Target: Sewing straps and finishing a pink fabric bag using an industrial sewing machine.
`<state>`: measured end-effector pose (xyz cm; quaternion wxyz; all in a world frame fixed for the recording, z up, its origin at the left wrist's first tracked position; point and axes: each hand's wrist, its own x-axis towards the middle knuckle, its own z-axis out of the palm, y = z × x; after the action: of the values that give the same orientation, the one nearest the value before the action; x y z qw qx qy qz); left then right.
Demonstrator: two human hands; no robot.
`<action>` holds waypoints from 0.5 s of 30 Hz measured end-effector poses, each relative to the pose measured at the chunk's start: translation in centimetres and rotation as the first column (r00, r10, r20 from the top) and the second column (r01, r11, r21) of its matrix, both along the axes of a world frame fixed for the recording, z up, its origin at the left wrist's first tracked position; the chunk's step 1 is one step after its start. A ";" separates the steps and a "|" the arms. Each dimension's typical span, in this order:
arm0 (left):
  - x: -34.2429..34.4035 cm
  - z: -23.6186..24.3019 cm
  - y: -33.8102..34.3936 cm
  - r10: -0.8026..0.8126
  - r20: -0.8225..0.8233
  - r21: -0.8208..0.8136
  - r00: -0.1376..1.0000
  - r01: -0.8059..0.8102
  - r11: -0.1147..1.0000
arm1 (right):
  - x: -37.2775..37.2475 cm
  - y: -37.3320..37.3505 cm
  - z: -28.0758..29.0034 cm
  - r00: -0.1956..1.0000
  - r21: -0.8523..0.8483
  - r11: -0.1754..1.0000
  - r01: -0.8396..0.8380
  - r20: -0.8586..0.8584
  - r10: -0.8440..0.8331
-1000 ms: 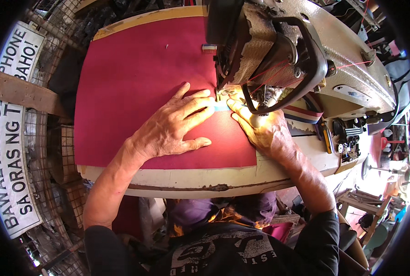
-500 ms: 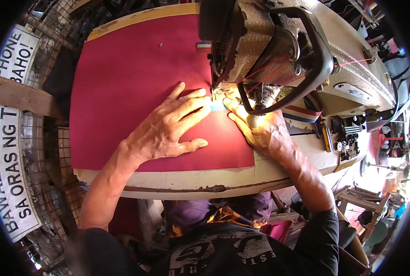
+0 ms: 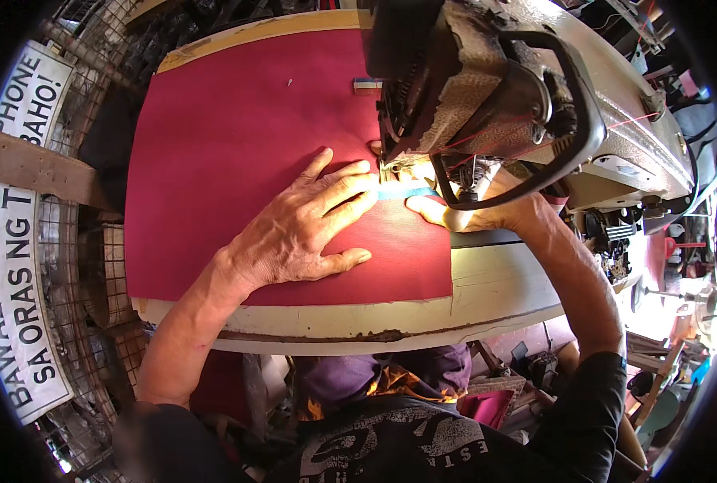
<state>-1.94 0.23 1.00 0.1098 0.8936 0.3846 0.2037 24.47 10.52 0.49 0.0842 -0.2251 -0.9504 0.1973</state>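
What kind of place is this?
Probably a small sewing or upholstery workshop: a heavy sewing machine stands on a worn worktable, with red fabric spread beneath the person's left hand.

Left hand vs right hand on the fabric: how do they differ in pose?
The left hand lies flat and fully in view, fingers spread on the red fabric; the right hand is partly hidden under the sewing machine. The left hand sits mid-fabric; the right hand sits at the fabric's right edge. Both have fingertips at the light blue strip near the needle.
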 end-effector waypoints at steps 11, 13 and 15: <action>-0.4 -0.2 0.0 -0.005 0.001 0.009 1.000 0.005 1.000 | -0.3 0.2 -0.4 0.998 0.060 0.997 -0.046 0.045 0.043; -0.2 0.0 0.1 -0.007 0.007 0.010 1.000 0.007 1.000 | 0.0 -0.1 -0.4 0.997 0.144 0.987 -0.075 -0.020 0.079; -0.1 0.0 0.0 0.006 -0.010 0.008 1.000 -0.006 1.000 | 0.0 -0.6 -0.7 0.980 0.413 0.899 -0.144 -0.063 0.186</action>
<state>-2.01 0.20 0.96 0.1036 0.8939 0.3869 0.2013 24.49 9.93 -0.18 0.1601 -0.1109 -0.9808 0.0130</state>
